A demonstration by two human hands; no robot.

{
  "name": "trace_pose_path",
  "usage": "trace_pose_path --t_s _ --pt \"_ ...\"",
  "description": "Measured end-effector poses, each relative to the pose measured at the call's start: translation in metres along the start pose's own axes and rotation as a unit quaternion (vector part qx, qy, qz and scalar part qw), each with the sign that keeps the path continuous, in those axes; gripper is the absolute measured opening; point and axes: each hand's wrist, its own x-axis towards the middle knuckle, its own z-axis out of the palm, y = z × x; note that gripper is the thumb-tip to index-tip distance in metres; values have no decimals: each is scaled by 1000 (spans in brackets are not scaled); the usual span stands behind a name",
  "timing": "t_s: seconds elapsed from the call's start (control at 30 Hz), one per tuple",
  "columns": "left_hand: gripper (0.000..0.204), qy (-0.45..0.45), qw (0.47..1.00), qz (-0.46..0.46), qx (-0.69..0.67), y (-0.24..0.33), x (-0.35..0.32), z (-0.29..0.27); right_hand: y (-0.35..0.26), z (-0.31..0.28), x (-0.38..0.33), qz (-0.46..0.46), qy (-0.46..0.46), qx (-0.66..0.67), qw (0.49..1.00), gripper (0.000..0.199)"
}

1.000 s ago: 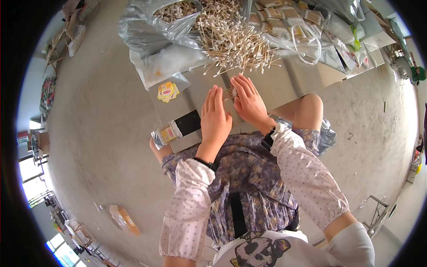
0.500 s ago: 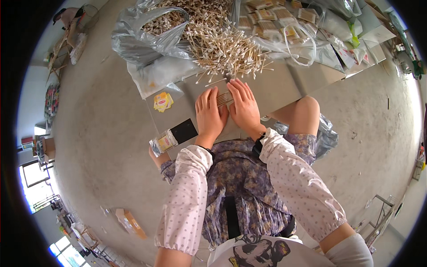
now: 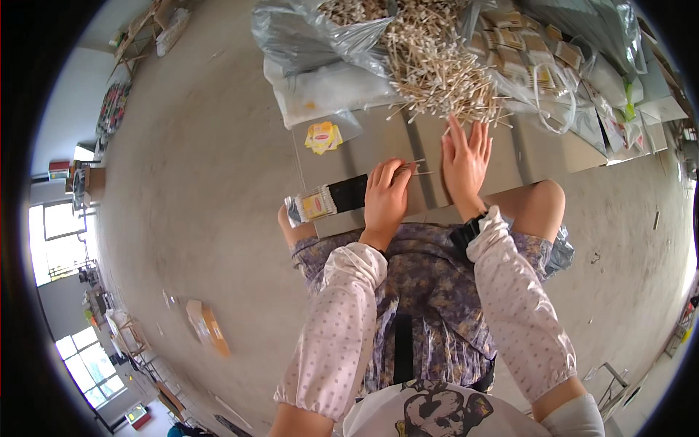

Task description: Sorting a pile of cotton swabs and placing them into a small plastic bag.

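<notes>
My left hand [image 3: 387, 197] is closed around a small bundle of thin wooden sticks [image 3: 409, 169] on the grey board [image 3: 349, 146] across my lap. My right hand [image 3: 464, 160] lies flat and open on the board, fingers spread, its fingertips at the near edge of the big pile of loose sticks [image 3: 437, 69]. A black watch band shows at the right wrist. Both forearms wear pale dotted sleeve covers.
A black and yellow packet [image 3: 328, 202] lies left of my left hand, and a small yellow packet [image 3: 322, 136] lies farther up the board. Plastic bags [image 3: 313, 33] and stacks of small brown packs [image 3: 524, 51] crowd the far side. A box [image 3: 207, 328] lies on the concrete floor.
My right hand has left the bundle and reached forward, opening flat at the edge of the stick pile. My left hand keeps hold of the bundle.
</notes>
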Motion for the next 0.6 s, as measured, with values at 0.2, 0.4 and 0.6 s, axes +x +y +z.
trace_pose_path --t_s 0.2,0.4,0.6 --pt "25 42 999 -24 11 -1 -11 -7 10 14 21 -37 17 -70 997 45" --pt "28 42 998 -30 29 -3 -11 -8 -8 6 -10 -57 8 37 998 33" --pt "24 59 997 -20 40 -5 -13 -5 -38 -9 -25 -203 -76 147 965 29"
